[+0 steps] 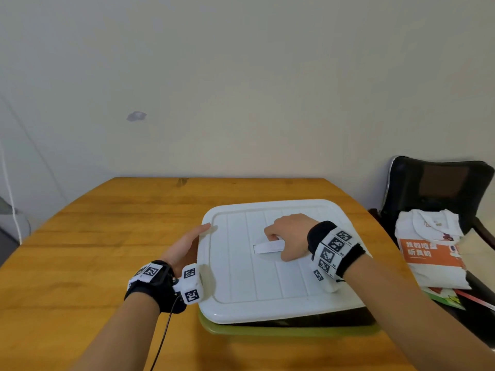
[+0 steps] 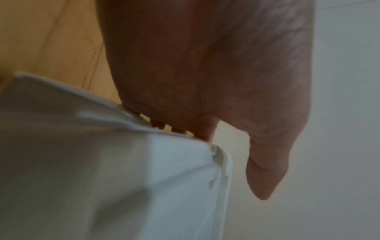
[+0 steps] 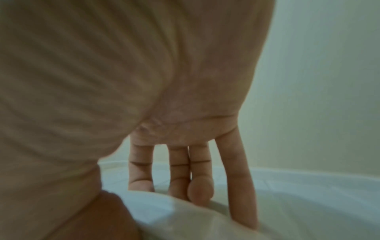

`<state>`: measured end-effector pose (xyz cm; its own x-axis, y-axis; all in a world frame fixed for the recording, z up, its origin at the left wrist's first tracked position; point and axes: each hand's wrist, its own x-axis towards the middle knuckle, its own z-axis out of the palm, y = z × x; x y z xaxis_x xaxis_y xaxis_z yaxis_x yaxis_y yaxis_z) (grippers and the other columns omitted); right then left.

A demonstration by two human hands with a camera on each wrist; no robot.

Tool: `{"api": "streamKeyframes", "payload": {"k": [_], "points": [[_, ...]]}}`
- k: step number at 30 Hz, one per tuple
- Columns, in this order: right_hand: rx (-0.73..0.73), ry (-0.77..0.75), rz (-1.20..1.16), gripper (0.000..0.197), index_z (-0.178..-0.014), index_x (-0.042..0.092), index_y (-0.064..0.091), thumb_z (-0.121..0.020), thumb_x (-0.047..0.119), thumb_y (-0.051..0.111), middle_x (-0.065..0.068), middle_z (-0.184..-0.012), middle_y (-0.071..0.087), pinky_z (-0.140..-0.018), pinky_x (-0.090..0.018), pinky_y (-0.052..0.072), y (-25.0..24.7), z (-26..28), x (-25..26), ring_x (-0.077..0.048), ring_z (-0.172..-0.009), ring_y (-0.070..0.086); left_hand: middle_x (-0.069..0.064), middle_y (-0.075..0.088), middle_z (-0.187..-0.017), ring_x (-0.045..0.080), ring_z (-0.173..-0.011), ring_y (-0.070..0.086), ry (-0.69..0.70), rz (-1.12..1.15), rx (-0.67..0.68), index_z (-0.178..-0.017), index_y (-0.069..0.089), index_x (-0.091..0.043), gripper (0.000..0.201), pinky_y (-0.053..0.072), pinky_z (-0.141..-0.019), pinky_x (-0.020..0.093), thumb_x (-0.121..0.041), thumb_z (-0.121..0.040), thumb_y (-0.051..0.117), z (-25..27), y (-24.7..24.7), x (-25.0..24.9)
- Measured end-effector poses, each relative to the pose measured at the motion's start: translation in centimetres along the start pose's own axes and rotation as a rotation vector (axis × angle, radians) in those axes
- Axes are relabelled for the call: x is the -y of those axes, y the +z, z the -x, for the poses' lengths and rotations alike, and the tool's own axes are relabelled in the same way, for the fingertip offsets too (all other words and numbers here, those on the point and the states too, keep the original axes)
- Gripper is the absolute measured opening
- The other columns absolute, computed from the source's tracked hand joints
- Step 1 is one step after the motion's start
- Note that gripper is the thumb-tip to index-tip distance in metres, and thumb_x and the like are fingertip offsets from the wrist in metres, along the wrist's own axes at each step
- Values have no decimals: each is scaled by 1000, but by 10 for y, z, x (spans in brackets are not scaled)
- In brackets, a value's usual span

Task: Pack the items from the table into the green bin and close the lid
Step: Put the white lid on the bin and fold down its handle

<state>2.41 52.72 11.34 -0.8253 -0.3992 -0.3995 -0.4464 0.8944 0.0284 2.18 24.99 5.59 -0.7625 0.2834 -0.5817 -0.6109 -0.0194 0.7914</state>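
A white ribbed lid (image 1: 294, 277) lies tilted on the green bin (image 1: 267, 330), with a dark gap showing under its near right edge. My right hand (image 1: 286, 234) grips the lid's white handle (image 1: 267, 248) at the centre, fingers curled under it. The right wrist view shows those fingers (image 3: 179, 170) reaching down behind the handle (image 3: 174, 216). My left hand (image 1: 184, 245) lies along the lid's left edge. In the left wrist view its fingers press the lid's rim (image 2: 102, 178) while the thumb (image 2: 265, 178) stays off it. The bin's contents are hidden.
The bin stands on a wooden table (image 1: 107, 236) against a plain wall. A black chair (image 1: 439, 183) at the right holds a white bag with an orange label (image 1: 431, 250) and some flat packets. A thin cable hangs from my left wrist.
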Motion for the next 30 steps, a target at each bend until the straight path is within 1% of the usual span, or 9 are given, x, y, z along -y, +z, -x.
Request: {"api": "streamKeyframes", "payload": {"k": [5,7,13,17,21,23,26,28,30], "points": [[-3,-3,-16,27,-94,17,52,-71,21,65,-1,-91,58,-56,-30,34,8,2,-9,-20,-71,48,18,71,-123,34,-112,65,-44,-94,25,-128,66,-10,67,46,-105,51,-61,-84,61,-2,6,-8],[-8,3,-17,27,-94,18,51,-71,22,65,-1,-92,58,-58,-30,35,8,4,-15,-22,-73,51,11,73,-123,31,-117,65,-64,-183,43,-131,64,-16,77,44,-108,50,-71,-77,61,-6,7,-11],[11,2,-31,27,-94,19,51,-71,21,65,-2,-93,58,-59,-32,36,7,7,-21,-21,-73,50,-2,69,-130,20,-126,60,-40,-312,122,-136,59,-29,77,35,-115,45,-81,-83,37,-12,10,-15],[50,-12,-44,27,-92,20,52,-69,21,65,0,-91,59,-60,-34,40,13,4,-15,-22,-74,53,2,72,-126,23,-119,66,-35,-289,96,-132,63,-23,74,43,-108,44,-75,-82,51,-20,-1,-6],[62,-17,-67,28,-94,19,53,-69,21,65,-1,-92,60,-59,-33,38,19,3,-13,-19,-71,49,14,78,-108,32,-105,72,70,-322,-22,-112,71,7,74,48,-105,47,-56,-73,77,-21,-1,0],[56,-22,-84,28,-93,19,53,-69,22,67,1,-87,58,-57,-32,36,19,3,-12,-18,-69,47,16,79,-100,36,-103,72,131,-287,-106,-101,71,15,70,53,-96,43,-46,-70,83,-22,-5,1],[59,-20,-115,28,-94,17,55,-70,24,69,7,-76,49,-53,-29,33,21,4,-7,-16,-66,45,14,79,-98,34,-99,73,181,-218,-169,-99,72,13,57,57,-84,38,-38,-75,82,-25,-14,2],[66,-10,-128,31,-96,16,57,-70,24,71,7,-76,48,-52,-27,32,22,5,-4,-15,-66,45,18,78,-102,28,-89,73,187,-231,-158,-98,69,12,68,57,-79,36,-43,-64,87,-28,-19,2],[62,-4,-130,32,-98,16,58,-70,24,72,7,-77,48,-52,-27,32,23,5,-3,-15,-66,45,22,76,-104,25,-84,73,191,-268,-140,-83,68,-2,65,57,-74,34,-50,-47,92,-27,-18,1]]}}
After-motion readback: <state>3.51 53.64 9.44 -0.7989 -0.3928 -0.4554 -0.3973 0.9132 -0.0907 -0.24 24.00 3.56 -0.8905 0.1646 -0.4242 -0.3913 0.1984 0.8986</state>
